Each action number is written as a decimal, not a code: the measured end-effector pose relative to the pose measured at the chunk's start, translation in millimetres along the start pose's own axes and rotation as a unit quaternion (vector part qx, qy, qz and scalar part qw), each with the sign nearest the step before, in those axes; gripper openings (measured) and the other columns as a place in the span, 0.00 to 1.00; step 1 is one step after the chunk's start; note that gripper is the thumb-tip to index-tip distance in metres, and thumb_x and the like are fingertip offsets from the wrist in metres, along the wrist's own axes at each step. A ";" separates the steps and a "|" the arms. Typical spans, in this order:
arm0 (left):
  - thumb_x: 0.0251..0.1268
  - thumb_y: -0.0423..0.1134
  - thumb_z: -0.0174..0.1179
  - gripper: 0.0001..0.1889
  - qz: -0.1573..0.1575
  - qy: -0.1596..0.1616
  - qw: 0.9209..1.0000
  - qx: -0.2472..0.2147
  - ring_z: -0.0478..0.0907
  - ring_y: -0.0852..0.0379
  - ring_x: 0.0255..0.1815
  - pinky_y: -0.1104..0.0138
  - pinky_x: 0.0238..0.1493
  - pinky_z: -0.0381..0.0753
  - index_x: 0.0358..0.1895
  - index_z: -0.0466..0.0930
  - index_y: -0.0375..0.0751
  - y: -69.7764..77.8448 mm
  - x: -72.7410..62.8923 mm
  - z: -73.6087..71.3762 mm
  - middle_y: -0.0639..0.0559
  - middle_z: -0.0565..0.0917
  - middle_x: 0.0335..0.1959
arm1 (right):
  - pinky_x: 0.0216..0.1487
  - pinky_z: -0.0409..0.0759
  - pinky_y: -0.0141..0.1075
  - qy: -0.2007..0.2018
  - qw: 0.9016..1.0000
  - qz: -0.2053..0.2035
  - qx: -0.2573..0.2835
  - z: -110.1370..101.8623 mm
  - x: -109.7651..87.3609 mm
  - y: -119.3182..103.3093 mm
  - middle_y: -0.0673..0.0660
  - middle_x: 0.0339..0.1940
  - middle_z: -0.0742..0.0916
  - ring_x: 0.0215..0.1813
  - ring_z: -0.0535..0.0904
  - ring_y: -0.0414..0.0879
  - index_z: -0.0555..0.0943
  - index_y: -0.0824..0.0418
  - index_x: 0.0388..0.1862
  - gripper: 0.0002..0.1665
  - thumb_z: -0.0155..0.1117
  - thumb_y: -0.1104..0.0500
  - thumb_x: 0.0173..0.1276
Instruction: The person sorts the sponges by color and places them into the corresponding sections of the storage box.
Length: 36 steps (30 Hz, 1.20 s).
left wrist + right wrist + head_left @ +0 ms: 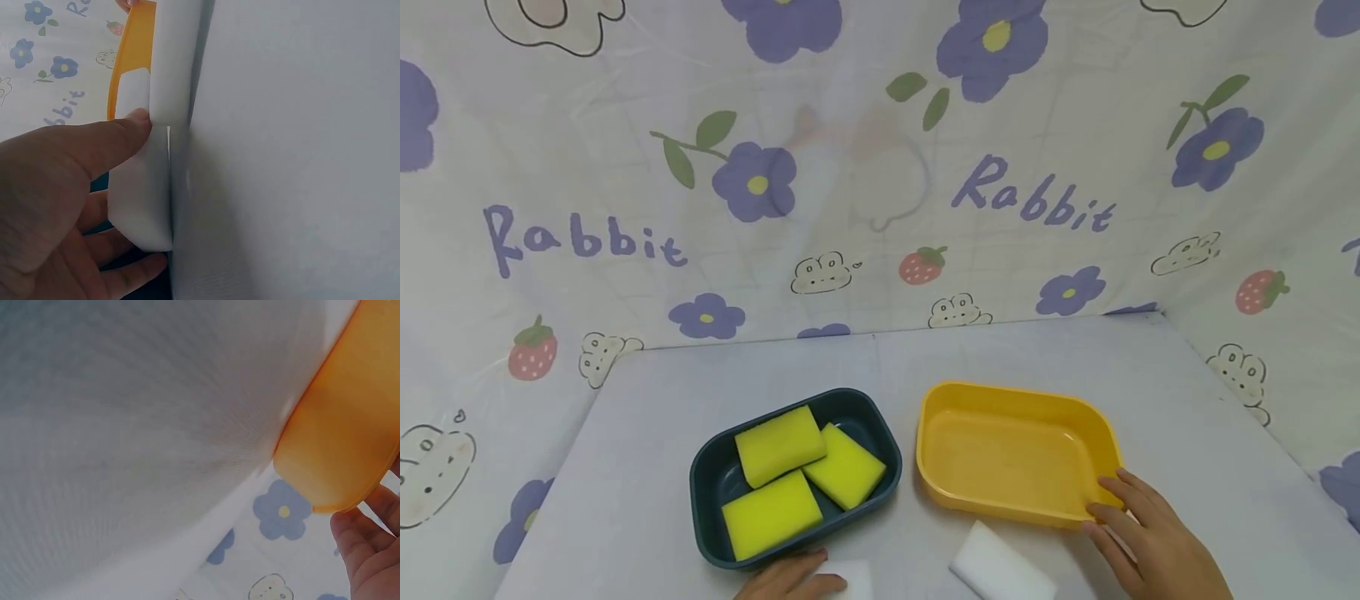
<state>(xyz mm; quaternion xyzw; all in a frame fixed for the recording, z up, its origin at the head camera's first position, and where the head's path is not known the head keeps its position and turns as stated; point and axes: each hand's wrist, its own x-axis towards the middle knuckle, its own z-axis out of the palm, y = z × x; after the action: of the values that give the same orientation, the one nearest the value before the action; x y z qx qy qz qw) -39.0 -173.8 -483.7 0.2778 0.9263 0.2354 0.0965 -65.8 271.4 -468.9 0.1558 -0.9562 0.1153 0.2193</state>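
where the left hand (53,194) pinches — one white block (140,194) looks smooth, angular.

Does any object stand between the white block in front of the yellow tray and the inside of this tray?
Only the near wall of the yellow tray separates its inside from the white block; nothing else visible does. The right hand is off to the side, at the tray's right end.

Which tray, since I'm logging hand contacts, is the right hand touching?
The yellow tray, with the right hand on its near right corner. The dark teal tray, to its left, holds three yellow sponges and sits apart from that hand.
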 end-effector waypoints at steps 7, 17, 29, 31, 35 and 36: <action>0.68 0.73 0.46 0.31 0.034 -0.012 0.998 0.044 0.75 0.54 0.60 0.52 0.57 0.80 0.64 0.76 0.59 -4.5 5.6 -7.1 0.55 0.76 0.65 | 0.70 0.43 0.19 0.020 1.000 -0.012 0.008 1.2 -0.2 2.6 0.57 0.57 0.82 0.62 0.75 0.57 0.87 0.58 0.40 0.18 0.81 0.55 0.51; 0.66 0.75 0.46 0.36 0.028 -0.020 0.998 0.053 0.78 0.55 0.56 0.57 0.55 0.81 0.62 0.78 0.53 -0.3 7.6 -18.0 0.57 0.79 0.60 | 0.70 0.46 0.18 0.026 0.999 -0.015 0.010 2.6 -0.2 2.0 0.58 0.58 0.82 0.61 0.75 0.56 0.86 0.55 0.37 0.16 0.82 0.55 0.50; 0.74 0.67 0.47 0.29 0.111 -0.035 0.992 0.041 0.76 0.59 0.57 0.65 0.54 0.80 0.64 0.76 0.53 0.2 14.1 -26.0 0.54 0.77 0.63 | 0.68 0.61 0.27 0.015 1.000 -0.004 -0.003 0.9 0.1 1.9 0.57 0.59 0.81 0.61 0.76 0.54 0.85 0.53 0.37 0.16 0.82 0.53 0.52; 0.75 0.65 0.48 0.27 0.127 -0.034 0.991 0.028 0.75 0.59 0.58 0.66 0.55 0.80 0.65 0.75 0.53 3.3 16.4 -26.3 0.54 0.76 0.64 | 0.65 0.68 0.32 0.014 1.000 -0.003 -0.006 0.9 0.1 1.6 0.56 0.59 0.81 0.61 0.76 0.54 0.85 0.52 0.36 0.15 0.82 0.53 0.52; 0.75 0.63 0.48 0.26 0.144 -0.037 0.989 0.012 0.75 0.60 0.59 0.65 0.56 0.80 0.66 0.75 0.53 9.3 22.6 -25.5 0.55 0.76 0.65 | 0.53 0.79 0.47 0.007 1.000 0.000 -0.010 0.8 0.7 0.3 0.57 0.59 0.81 0.61 0.76 0.54 0.84 0.50 0.35 0.15 0.81 0.54 0.52; 0.76 0.63 0.48 0.26 0.145 -0.043 0.988 0.009 0.75 0.59 0.60 0.65 0.56 0.80 0.66 0.75 0.53 10.2 24.9 -25.5 0.55 0.76 0.65 | 0.52 0.80 0.50 0.005 1.000 0.000 -0.009 0.8 0.8 -0.2 0.57 0.59 0.81 0.61 0.76 0.54 0.84 0.50 0.35 0.15 0.81 0.54 0.52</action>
<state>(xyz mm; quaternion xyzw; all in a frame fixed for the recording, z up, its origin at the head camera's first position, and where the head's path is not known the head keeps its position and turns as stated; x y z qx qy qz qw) -62.7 -162.1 -457.6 0.4204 0.8731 0.2263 0.0989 -66.7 270.8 -469.2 0.1528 -0.9562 0.1079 0.2253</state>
